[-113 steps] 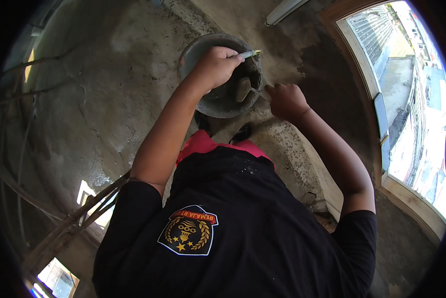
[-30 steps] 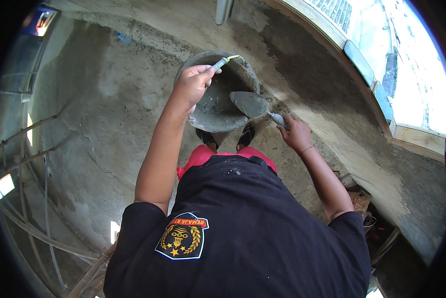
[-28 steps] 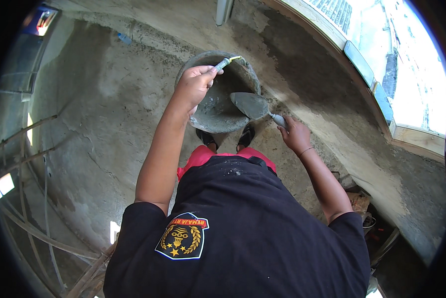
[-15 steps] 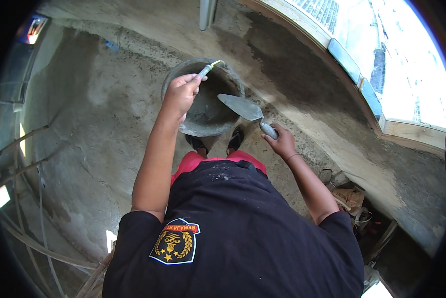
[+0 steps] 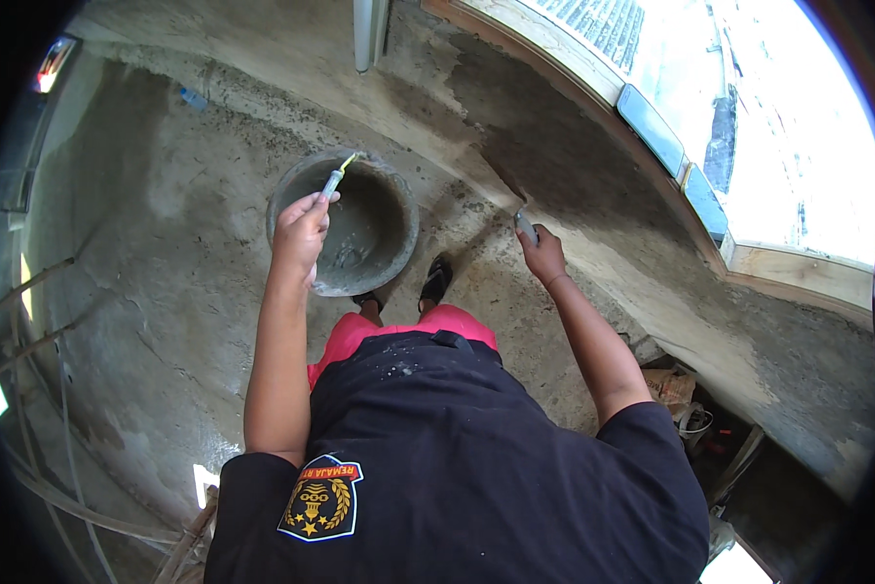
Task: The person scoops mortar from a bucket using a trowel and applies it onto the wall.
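Observation:
My left hand [image 5: 301, 234] is closed round a slim grey handle [image 5: 332, 185] with a yellow piece at its tip, over the left side of a round, mortar-smeared bucket [image 5: 400, 200]. Whether that hand also grips the bucket is unclear. My right hand [image 5: 544, 255] grips a trowel's grey handle [image 5: 526, 228], out to the right of the bucket before a patchy concrete surface [image 5: 593, 214]; the blade is seen nearly edge-on and hard to make out. My feet [image 5: 435, 279] in dark sandals show just below the bucket.
A wooden-framed window [image 5: 802, 261] with two flat panels [image 5: 651, 127] on its edge fills the upper right. A pale pipe [image 5: 363, 34] is at the top, a plastic bottle [image 5: 193, 97] upper left, poles [image 5: 28, 277] at the left, a paper sack [image 5: 673, 387] lower right.
The trowel has left the bucket, moving right and turning until its broad blade no longer shows. My left hand and the bucket appear lower and further left as the view has shifted.

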